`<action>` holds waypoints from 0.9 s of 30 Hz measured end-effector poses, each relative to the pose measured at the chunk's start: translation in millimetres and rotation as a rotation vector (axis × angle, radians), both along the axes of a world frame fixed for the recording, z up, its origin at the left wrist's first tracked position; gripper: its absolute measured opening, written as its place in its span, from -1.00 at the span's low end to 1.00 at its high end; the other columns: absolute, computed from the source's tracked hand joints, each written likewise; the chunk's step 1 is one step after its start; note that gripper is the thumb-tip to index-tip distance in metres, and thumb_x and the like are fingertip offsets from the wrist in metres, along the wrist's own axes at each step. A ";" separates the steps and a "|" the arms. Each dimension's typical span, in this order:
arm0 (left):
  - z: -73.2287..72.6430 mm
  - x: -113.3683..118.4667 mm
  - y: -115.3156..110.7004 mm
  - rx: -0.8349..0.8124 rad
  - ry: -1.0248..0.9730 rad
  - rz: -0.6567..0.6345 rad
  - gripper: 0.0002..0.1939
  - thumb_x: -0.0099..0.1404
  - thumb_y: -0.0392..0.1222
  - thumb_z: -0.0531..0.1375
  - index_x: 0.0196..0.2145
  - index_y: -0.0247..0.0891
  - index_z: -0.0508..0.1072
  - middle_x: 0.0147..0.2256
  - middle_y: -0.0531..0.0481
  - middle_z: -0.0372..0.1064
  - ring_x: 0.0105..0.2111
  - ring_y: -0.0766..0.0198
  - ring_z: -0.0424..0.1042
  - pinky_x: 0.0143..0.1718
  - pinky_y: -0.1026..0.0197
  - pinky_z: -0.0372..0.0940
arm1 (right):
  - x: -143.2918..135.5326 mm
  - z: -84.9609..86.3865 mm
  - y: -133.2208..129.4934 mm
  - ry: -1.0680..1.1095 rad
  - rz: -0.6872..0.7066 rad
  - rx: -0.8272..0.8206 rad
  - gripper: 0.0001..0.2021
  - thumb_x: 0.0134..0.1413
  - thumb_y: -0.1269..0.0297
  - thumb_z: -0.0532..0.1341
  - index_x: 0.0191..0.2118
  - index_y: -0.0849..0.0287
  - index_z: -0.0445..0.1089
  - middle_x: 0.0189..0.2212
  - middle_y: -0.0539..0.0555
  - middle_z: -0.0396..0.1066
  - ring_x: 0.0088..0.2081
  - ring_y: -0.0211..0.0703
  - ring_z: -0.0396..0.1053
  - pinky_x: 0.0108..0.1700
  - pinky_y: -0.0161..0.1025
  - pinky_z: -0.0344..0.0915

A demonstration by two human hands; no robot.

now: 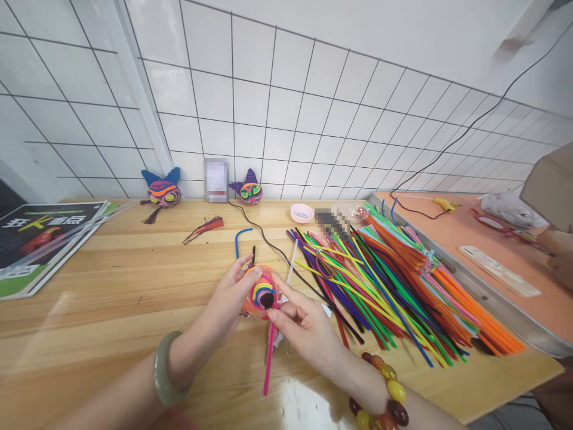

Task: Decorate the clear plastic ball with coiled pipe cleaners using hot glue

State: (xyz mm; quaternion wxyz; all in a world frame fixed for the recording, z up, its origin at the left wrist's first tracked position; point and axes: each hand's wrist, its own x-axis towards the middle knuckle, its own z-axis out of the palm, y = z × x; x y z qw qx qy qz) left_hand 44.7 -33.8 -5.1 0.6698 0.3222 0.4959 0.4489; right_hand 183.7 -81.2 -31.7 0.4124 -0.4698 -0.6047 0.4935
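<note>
My left hand grips a rounded craft piece covered in coiled pipe cleaners, orange and pink with rainbow arcs around a black disc. Thumb and fingers of my right hand pinch a bright pink pipe cleaner at the lower edge of the piece. Its loose end hangs down toward the table. A translucent stick pokes up behind my right hand, beside a white object mostly hidden by that hand. A bent blue pipe cleaner lies just beyond my left hand.
Many coloured pipe cleaners spread across the right of the wooden table. Two finished cat-like heads stand by the tiled wall. A pink bowl, tassels, a black cable and a magazine lie around.
</note>
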 end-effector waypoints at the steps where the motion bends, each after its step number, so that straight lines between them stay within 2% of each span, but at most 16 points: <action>1: 0.2 0.0 0.0 0.000 -0.002 0.003 -0.39 0.14 -0.17 0.29 0.14 -0.27 0.27 -0.42 0.05 0.41 -0.59 0.41 0.31 -0.56 0.36 0.16 | 0.1 0.2 0.0 -0.004 -0.002 -0.002 -0.38 0.11 0.14 0.15 0.28 0.18 0.12 -0.67 -0.19 -0.08 -0.61 -0.35 -0.12 -0.57 -0.38 -0.09; 8: -7.7 -2.8 2.3 -0.009 0.032 -0.042 -0.38 0.17 -0.12 0.26 0.17 -0.19 0.22 -0.33 -0.02 0.44 -0.58 0.39 0.35 -0.61 0.37 0.16 | -0.4 0.8 0.6 -0.009 -0.009 -0.006 -0.39 0.10 0.14 0.16 0.26 0.20 0.14 -0.67 -0.20 -0.09 -0.61 -0.36 -0.13 -0.57 -0.38 -0.11; 14: -13.7 -5.2 3.2 0.003 0.065 -0.108 -0.43 0.21 -0.02 0.20 0.16 -0.11 0.22 -0.32 -0.01 0.44 -0.59 0.38 0.34 -0.63 0.37 0.13 | -0.5 2.1 0.8 -0.025 -0.017 -0.007 -0.37 0.10 0.13 0.16 0.27 0.23 0.13 -0.67 -0.20 -0.10 -0.61 -0.36 -0.13 -0.57 -0.39 -0.12; 21: -13.7 -5.4 3.3 -0.008 0.040 -0.117 -0.44 0.21 -0.02 0.20 0.14 -0.12 0.23 -0.33 -0.01 0.44 -0.56 0.35 0.36 -0.60 0.36 0.16 | 0.4 -0.2 -0.1 -0.047 -0.021 -0.006 -0.36 0.11 0.12 0.16 0.29 0.21 0.10 -0.67 -0.20 -0.09 -0.61 -0.35 -0.12 -0.57 -0.39 -0.11; 27: -15.8 -7.2 2.5 -0.007 -0.035 -0.126 -0.48 0.26 -0.12 0.16 0.17 -0.14 0.20 -0.30 -0.02 0.43 -0.50 0.36 0.36 -0.56 0.37 0.20 | 0.7 0.2 1.1 -0.037 -0.018 0.001 -0.36 0.10 0.13 0.16 0.28 0.24 0.12 -0.67 -0.20 -0.10 -0.61 -0.35 -0.12 -0.57 -0.38 -0.12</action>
